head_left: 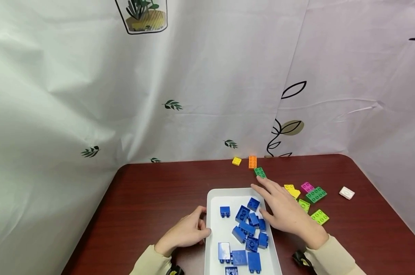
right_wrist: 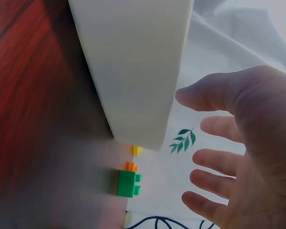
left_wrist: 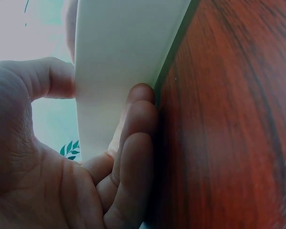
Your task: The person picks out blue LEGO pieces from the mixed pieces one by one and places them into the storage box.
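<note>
A white tray [head_left: 212, 195] lies on the table with several blue toy building bricks [head_left: 247, 228] scattered in it. At the tray's left side, my left hand [head_left: 188, 229] grips it. The thumb touches the top rim, and the other fingers [left_wrist: 136, 162] press low against the outer wall, near the table. My right hand [head_left: 284, 208] hovers over the tray's right rim with fingers spread and nothing held. In the right wrist view, its thumb overlaps the edge of the wall. Just past those fingertips sits a green brick [head_left: 260, 172].
Right of the tray lie yellow bricks [head_left: 292, 191], a magenta brick [head_left: 307, 186], a larger green brick [head_left: 316, 194], lime bricks [head_left: 319, 217] and a white brick [head_left: 346, 193]. A small yellow brick [head_left: 236, 161] and an orange brick [head_left: 252, 162] stand at the table's back edge, before a hanging cloth [head_left: 207, 76].
</note>
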